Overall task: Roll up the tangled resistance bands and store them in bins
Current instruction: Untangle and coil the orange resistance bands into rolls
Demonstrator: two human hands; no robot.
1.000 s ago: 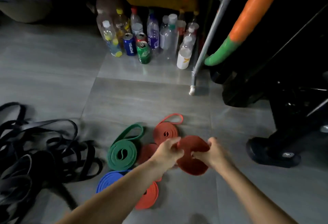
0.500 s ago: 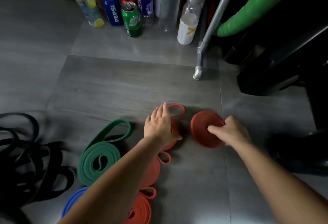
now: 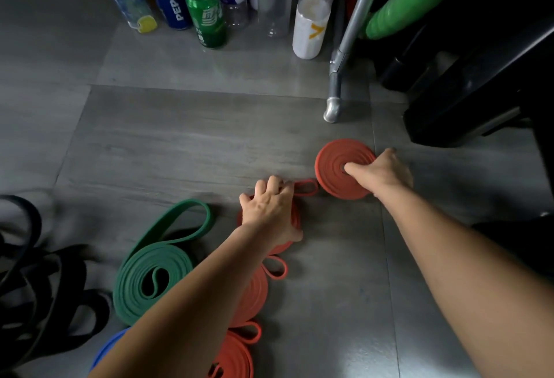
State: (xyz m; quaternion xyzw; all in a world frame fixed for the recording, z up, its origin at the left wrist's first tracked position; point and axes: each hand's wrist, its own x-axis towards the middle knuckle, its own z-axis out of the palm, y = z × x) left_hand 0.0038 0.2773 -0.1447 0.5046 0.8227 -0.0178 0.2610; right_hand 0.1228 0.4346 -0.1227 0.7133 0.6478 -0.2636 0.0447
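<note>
Right hand (image 3: 386, 172) pinches tight red coil (image 3: 338, 164); left hand (image 3: 269, 209) clasps neighbouring red roll (image 3: 295, 221). Keep both gripped flat, lest they unwind.

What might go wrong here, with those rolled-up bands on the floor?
The right hand grips the red coil with nothing tying it; let go, it may spring open. The left hand presses another red roll whose loose end loop sticks out and could unwind. The black tangle lies close to the green roll and could snag it.
</note>
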